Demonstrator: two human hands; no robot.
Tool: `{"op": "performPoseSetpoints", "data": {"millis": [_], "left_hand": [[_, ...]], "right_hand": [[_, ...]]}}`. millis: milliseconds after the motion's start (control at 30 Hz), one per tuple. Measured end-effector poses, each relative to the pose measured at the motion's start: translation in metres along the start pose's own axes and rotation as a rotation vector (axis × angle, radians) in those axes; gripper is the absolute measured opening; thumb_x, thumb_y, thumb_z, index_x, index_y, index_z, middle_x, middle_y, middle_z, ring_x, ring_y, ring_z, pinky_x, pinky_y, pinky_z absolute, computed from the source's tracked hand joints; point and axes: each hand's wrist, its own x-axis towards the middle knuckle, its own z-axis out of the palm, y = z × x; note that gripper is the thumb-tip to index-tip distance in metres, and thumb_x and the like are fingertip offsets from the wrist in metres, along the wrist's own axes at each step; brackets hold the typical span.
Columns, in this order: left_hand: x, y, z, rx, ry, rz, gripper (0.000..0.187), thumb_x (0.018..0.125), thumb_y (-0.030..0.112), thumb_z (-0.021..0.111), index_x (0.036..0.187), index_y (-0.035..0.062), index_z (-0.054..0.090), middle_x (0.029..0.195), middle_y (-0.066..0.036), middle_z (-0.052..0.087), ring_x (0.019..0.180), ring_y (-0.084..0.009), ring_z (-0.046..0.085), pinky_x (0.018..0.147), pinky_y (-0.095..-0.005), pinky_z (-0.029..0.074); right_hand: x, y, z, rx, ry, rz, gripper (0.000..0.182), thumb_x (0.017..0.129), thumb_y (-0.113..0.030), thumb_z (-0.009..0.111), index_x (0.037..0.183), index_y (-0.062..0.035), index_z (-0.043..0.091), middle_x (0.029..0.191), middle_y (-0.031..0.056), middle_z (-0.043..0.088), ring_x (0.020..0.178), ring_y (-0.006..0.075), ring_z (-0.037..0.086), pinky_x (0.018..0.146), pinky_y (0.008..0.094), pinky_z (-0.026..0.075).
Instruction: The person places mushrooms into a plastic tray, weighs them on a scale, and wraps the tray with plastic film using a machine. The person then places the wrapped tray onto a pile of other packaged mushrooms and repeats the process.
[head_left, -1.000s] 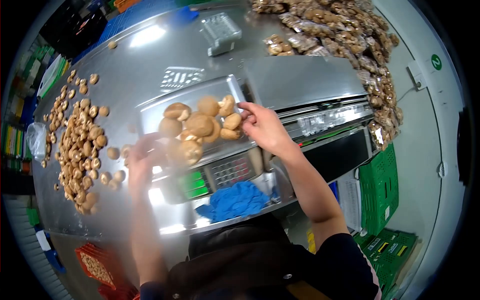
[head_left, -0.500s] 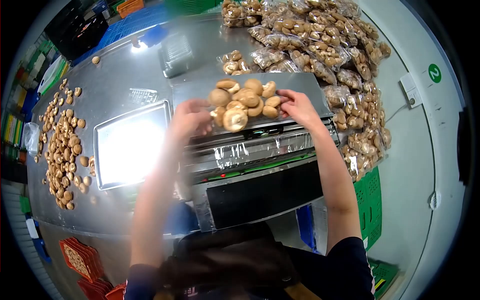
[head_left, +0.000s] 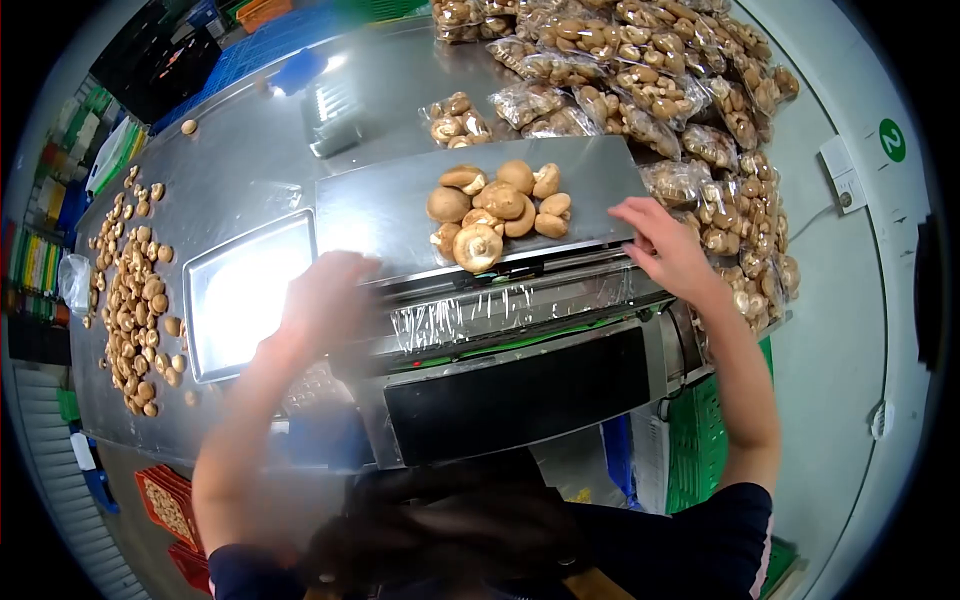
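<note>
A loose pile of brown mushrooms [head_left: 503, 205] lies on the flat metal plate [head_left: 370, 210] of a wrapping machine. Clear plastic film [head_left: 520, 306] stretches across the machine just in front of the plate. My left hand [head_left: 325, 300], smeared by motion, is at the film's left end; its fingers are too blurred to read. At the plate's right front corner is my right hand [head_left: 668, 248], thumb and fingers apart, with nothing visible between them. Neither hand touches the mushrooms.
Many bagged mushrooms [head_left: 650, 85] are heaped at the back and right. Loose mushrooms [head_left: 135, 310] spread over the left of the metal table [head_left: 240, 150]. A shiny tray [head_left: 250, 295] lies left of the machine. Red crates [head_left: 165, 505] stand on the floor at lower left.
Both hands have left the mushrooms, which now rest on the plate. My left hand has moved left and toward me, my right hand to the right. The view has shifted slightly.
</note>
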Motion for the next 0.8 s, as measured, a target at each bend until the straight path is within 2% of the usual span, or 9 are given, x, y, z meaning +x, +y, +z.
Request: {"op": "performPoseSetpoints", "data": {"millis": [167,267,367,467,567,633,667,700,800], "left_hand": [[0.002,0.019,-0.007,0.226,-0.195,0.396,0.049,0.075,0.013,0.07,0.122,0.0218,0.059,0.128,-0.006,0.054,0.114,-0.0278,0.051,0.102,-0.0452,0.04],[0.006,0.013,0.02,0.172,-0.065,0.591,0.029,0.076,0.014,0.068,0.105,0.0173,0.068,0.127,-0.004,0.058,0.115,-0.0271,0.052,0.108,-0.0465,0.034],[-0.019,0.022,0.001,0.085,-0.185,0.264,0.015,0.078,0.009,0.068,0.092,0.0116,0.072,0.112,-0.005,0.067,0.103,-0.0254,0.061,0.098,-0.0418,0.047],[-0.085,-0.003,-0.006,-0.441,-0.047,0.012,0.01,0.082,0.0,0.064,0.089,0.0015,0.072,0.093,-0.014,0.07,0.067,-0.0216,0.069,0.058,-0.0309,0.058],[-0.061,0.01,-0.061,-0.726,0.364,-0.137,0.02,0.097,0.01,0.048,0.086,-0.0017,0.061,0.081,-0.015,0.062,0.07,-0.0217,0.065,0.06,-0.0323,0.056],[-0.002,-0.005,-0.087,-1.24,0.503,0.133,0.018,0.099,0.015,0.048,0.103,0.0022,0.059,0.1,-0.015,0.063,0.093,-0.0244,0.063,0.092,-0.0401,0.05],[0.034,-0.006,-0.08,-1.286,0.689,0.061,0.022,0.1,0.018,0.048,0.109,0.0024,0.06,0.109,-0.015,0.064,0.101,-0.0237,0.063,0.101,-0.0404,0.045],[0.076,-0.01,-0.068,-1.083,0.711,0.023,0.024,0.098,0.021,0.053,0.114,0.0039,0.06,0.109,-0.014,0.065,0.098,-0.023,0.064,0.094,-0.0386,0.051],[0.148,-0.045,0.024,-0.757,0.4,-0.248,0.054,0.091,0.04,0.059,0.129,0.0029,0.054,0.132,-0.017,0.054,0.122,-0.0289,0.052,0.108,-0.0409,0.035]], "right_hand": [[-0.011,-0.002,-0.004,-0.254,-0.333,-0.119,0.051,0.08,0.0,0.06,0.126,-0.0227,0.057,0.142,0.002,0.047,0.088,0.0257,0.067,0.073,0.0358,0.055],[-0.013,0.004,0.025,0.014,-0.053,-0.263,0.036,0.082,-0.003,0.062,0.114,-0.0191,0.066,0.134,0.0006,0.055,0.088,0.0254,0.066,0.072,0.0342,0.055],[-0.047,-0.002,0.017,0.494,-0.051,0.119,0.016,0.086,-0.004,0.062,0.099,-0.0059,0.07,0.109,0.004,0.069,0.076,0.0177,0.067,0.063,0.0282,0.054],[-0.074,-0.022,-0.024,0.759,0.025,0.295,0.012,0.088,-0.003,0.061,0.095,-0.0004,0.07,0.094,0.0086,0.071,0.07,0.0144,0.067,0.06,0.0265,0.055],[-0.048,-0.025,-0.059,0.707,0.405,0.166,0.015,0.093,-0.005,0.056,0.098,-0.0021,0.07,0.093,0.0112,0.07,0.075,0.0164,0.068,0.067,0.0276,0.055],[0.005,-0.022,-0.07,0.738,0.759,0.165,0.018,0.096,-0.01,0.054,0.106,-0.0018,0.066,0.095,0.0117,0.07,0.08,0.0174,0.068,0.074,0.0271,0.054],[0.042,-0.026,-0.073,0.826,0.906,0.211,0.022,0.097,-0.012,0.053,0.113,-0.0012,0.062,0.096,0.0119,0.069,0.084,0.0181,0.068,0.079,0.027,0.053],[0.076,-0.009,-0.061,0.764,0.82,0.134,0.029,0.097,-0.018,0.054,0.12,-0.0006,0.057,0.103,0.0151,0.067,0.092,0.0214,0.066,0.084,0.0302,0.052],[0.139,0.038,0.025,0.259,0.505,0.089,0.051,0.097,-0.033,0.054,0.134,0.0009,0.043,0.122,0.0247,0.057,0.114,0.0314,0.057,0.095,0.0405,0.047]]}}
